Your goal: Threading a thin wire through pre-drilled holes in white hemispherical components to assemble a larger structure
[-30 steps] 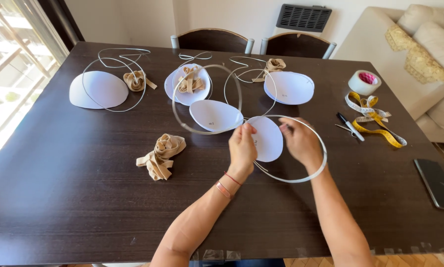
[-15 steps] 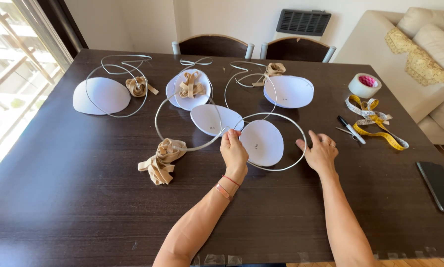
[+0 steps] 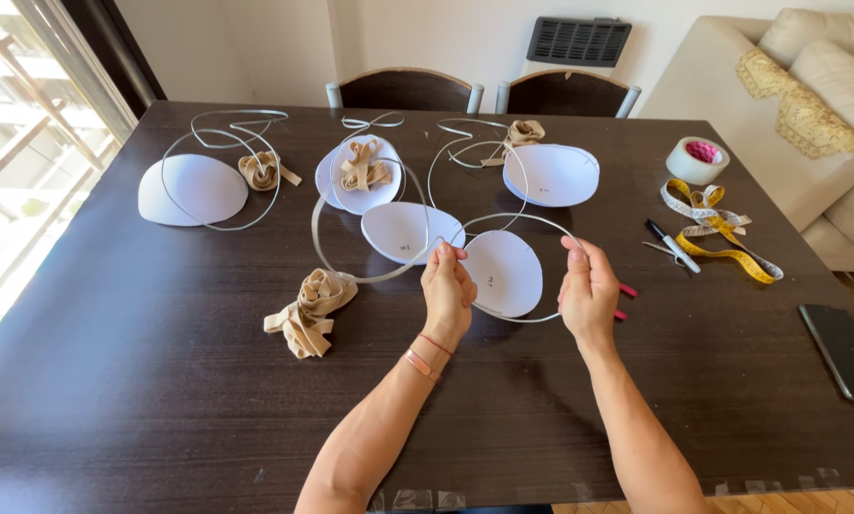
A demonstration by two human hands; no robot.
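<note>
The left hand (image 3: 449, 290) sits just left of the frame's centre, fingertips bunched and pinched on a thin grey wire hoop (image 3: 517, 218). The pinch point is covered by the fingers, so how the wire crosses there cannot be made out. The right hand (image 3: 588, 290), just right of centre, has its fingers curled shut around the hoop's right side, hiding that stretch of wire. Something red (image 3: 627, 289) pokes out from behind this hand, too covered to identify.

The hoop is a slim, pale loop running between the two hands. Its top arcs above them and its lower edge dips below. It rings a white oval foam cup (image 3: 503, 271) lying on the dark brown wooden table (image 3: 141, 381), between the hands at the frame's centre.

A second white cup (image 3: 403, 230) lies up and left of the left hand inside a larger wire loop (image 3: 324, 249), and a bundle of beige elastic (image 3: 310, 309) lies left of centre. Towards the right edge lie a yellow measuring tape (image 3: 722, 228), a roll of tape (image 3: 697, 160) and a black phone (image 3: 844, 350) cut off by the frame.
</note>
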